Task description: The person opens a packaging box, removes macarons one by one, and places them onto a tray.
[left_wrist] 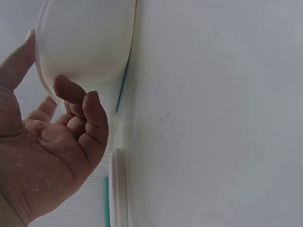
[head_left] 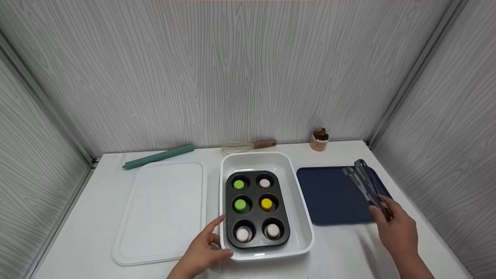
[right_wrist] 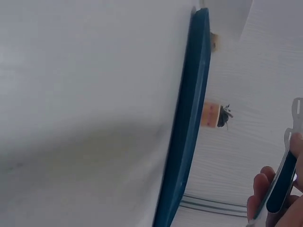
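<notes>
My left hand holds the front-left corner of a deep white rectangular container, thumb over the front rim and index finger at the left side. In the left wrist view, the other fingers curl beside its wall. A dark muffin tin sits inside it. Its six cups hold small round pieces: two green, one yellow and several pale ones. My right hand grips metal tongs near their handle end, their tips apart over a dark blue tray.
A white lid-like board lies left of the container. Along the back wall are a green rolling pin, a whisk with a wooden handle and a small potted plant. Grey wood-patterned panels enclose the table.
</notes>
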